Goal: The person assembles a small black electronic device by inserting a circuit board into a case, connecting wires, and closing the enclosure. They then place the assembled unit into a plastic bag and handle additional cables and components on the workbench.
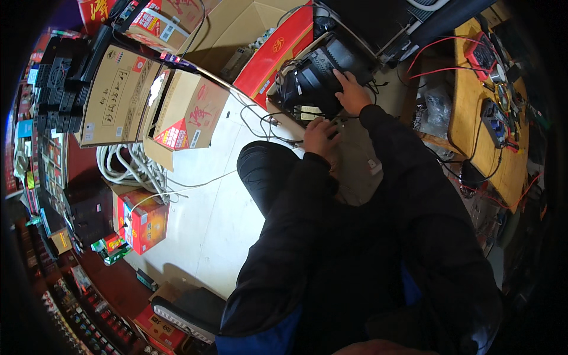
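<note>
A black plastic device [316,74] with glossy panels and a vented edge lies at the top middle; I cannot tell its exact kind. My right hand [354,96] rests against its right side, index finger and thumb stretched apart. Just below, my left hand [320,137] is close to the lower edge of the device, its fingers loosely bent and apart, with nothing visible in them. Dark cables [273,121] run over the floor beside my left hand. A small pale label [310,112] shows on the device's lower part.
A long red carton [275,56] and open cardboard boxes [195,109] stand to the left. Coiled white cable [133,165] lies above a red box [142,222]. On the right, a wooden bench [467,106] carries a red meter [482,56] and tools. My bent knee [266,171] is near.
</note>
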Available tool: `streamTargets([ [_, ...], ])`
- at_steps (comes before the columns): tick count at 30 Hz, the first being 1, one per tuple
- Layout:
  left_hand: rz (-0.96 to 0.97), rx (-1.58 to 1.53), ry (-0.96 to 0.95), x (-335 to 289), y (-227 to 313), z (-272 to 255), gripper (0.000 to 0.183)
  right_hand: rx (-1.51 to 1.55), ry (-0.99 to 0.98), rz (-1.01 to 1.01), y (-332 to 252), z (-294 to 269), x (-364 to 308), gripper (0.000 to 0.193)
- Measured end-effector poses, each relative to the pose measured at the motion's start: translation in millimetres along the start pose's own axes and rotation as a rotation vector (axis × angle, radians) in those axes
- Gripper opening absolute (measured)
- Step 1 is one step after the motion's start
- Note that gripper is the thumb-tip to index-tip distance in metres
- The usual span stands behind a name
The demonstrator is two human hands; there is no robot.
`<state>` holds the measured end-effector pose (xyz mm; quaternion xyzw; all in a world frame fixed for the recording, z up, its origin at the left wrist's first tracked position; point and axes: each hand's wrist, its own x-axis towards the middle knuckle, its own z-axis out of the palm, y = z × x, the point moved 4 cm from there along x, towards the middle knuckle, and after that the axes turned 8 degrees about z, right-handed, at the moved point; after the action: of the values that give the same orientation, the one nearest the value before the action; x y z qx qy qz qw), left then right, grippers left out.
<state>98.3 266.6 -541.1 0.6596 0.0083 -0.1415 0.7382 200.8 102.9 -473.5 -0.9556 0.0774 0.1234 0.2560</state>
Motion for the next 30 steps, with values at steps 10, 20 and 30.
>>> streamTargets([
  [10,-0.073,-0.349,0.308,-6.4,63.1,-40.0,0.027,0.074,0.149,-0.282,2.7,-19.4,-11.5,0.064],
  [20,0.1,-0.813,0.598,-90.0,135.9,-124.4,0.02,0.617,0.436,-0.14,45.8,-170.7,-197.5,0.031],
  [30,0.456,-0.763,0.422,-128.7,255.7,-173.1,0.02,0.486,0.553,-0.188,44.1,-208.3,-211.8,0.021],
])
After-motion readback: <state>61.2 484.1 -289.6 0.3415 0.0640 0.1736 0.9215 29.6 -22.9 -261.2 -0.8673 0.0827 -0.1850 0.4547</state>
